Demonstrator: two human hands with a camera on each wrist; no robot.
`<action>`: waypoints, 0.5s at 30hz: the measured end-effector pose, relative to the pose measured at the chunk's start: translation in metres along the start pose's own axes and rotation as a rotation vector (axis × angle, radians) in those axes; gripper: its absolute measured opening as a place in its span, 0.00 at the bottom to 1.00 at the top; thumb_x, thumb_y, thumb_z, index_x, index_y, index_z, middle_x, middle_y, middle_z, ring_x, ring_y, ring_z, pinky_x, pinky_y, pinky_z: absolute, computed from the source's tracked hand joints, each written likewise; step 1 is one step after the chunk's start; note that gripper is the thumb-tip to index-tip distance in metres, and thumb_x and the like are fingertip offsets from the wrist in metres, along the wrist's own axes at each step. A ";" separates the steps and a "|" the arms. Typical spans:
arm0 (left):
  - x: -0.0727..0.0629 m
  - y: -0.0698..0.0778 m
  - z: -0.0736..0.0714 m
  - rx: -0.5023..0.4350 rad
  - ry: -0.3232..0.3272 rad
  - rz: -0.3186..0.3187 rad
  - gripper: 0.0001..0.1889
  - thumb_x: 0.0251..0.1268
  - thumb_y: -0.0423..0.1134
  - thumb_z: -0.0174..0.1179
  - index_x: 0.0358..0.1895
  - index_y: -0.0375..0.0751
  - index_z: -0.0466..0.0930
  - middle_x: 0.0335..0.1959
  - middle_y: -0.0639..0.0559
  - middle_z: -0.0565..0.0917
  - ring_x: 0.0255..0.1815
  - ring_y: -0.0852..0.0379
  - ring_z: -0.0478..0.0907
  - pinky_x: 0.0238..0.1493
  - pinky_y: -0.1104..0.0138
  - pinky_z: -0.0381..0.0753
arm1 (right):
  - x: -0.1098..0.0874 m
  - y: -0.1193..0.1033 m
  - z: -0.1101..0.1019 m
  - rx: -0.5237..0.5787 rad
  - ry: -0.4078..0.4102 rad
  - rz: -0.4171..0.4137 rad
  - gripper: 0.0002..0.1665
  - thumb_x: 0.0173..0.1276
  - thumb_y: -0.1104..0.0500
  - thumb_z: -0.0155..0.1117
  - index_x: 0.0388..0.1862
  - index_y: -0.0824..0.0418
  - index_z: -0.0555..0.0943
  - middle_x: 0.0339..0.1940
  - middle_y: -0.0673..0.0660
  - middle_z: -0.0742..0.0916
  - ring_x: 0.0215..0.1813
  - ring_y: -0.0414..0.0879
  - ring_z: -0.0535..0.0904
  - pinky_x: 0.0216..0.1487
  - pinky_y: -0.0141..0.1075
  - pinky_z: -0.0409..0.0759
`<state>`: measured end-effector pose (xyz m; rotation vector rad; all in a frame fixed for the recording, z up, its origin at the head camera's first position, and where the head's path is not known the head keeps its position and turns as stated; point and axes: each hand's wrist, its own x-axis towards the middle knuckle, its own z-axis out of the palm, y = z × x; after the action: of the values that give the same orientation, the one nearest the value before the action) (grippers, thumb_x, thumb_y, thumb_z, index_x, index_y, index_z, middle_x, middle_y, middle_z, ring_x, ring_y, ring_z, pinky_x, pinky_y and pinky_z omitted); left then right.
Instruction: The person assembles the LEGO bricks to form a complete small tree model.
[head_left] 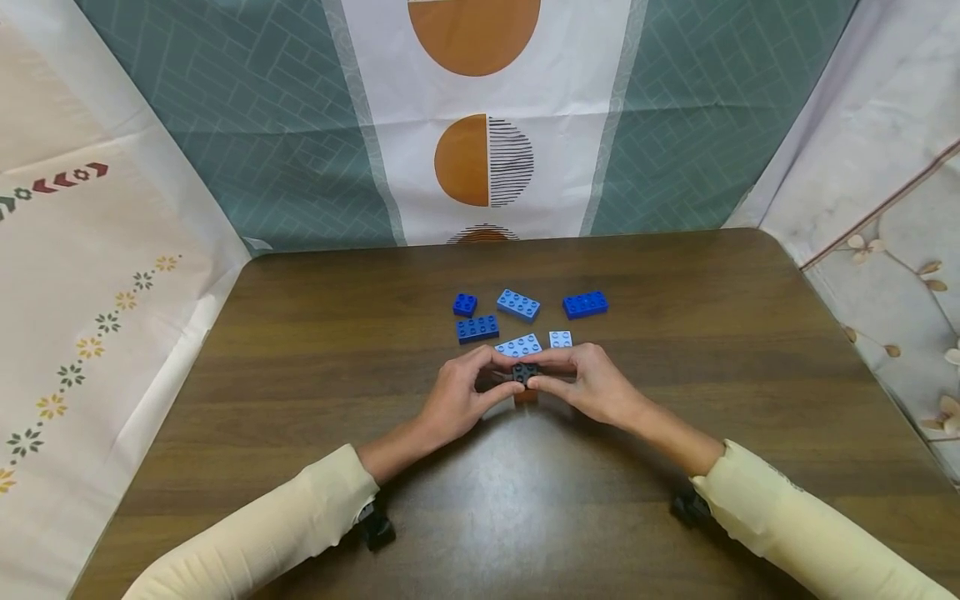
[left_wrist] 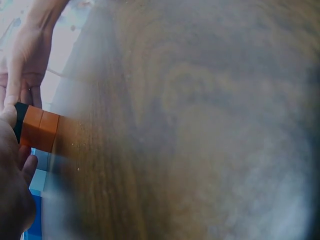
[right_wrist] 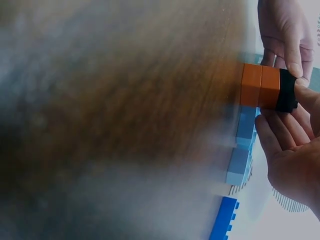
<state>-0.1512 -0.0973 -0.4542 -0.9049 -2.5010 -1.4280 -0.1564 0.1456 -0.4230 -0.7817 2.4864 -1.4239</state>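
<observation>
A black building brick (head_left: 525,372) with studs on top sits on a stack of two orange bricks (right_wrist: 260,86), which stands on the wooden table. The left hand (head_left: 459,393) pinches the black brick from the left between thumb and fingers. From the other side, the right hand (head_left: 597,390) pinches the same brick, its thumb close to the left thumb. In the head view the hands and the black piece cover most of the orange stack (head_left: 526,397). Both wrist views show the black layer flush against the upper orange brick.
Just beyond the hands lie a light blue long brick (head_left: 518,345) and a pale blue small brick (head_left: 560,339). Farther back are a dark blue long brick (head_left: 477,329), a small blue brick (head_left: 465,305), a medium blue brick (head_left: 518,305) and another blue brick (head_left: 585,305).
</observation>
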 end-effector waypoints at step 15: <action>0.001 -0.001 -0.001 0.064 -0.010 -0.007 0.16 0.67 0.42 0.76 0.52 0.41 0.83 0.50 0.50 0.89 0.49 0.57 0.88 0.50 0.62 0.88 | 0.002 -0.003 -0.002 -0.002 -0.017 -0.009 0.21 0.71 0.62 0.75 0.62 0.63 0.87 0.57 0.58 0.91 0.58 0.51 0.89 0.57 0.46 0.87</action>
<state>-0.1529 -0.0980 -0.4540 -0.8945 -2.5440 -1.3407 -0.1582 0.1445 -0.4195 -0.8032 2.4758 -1.4122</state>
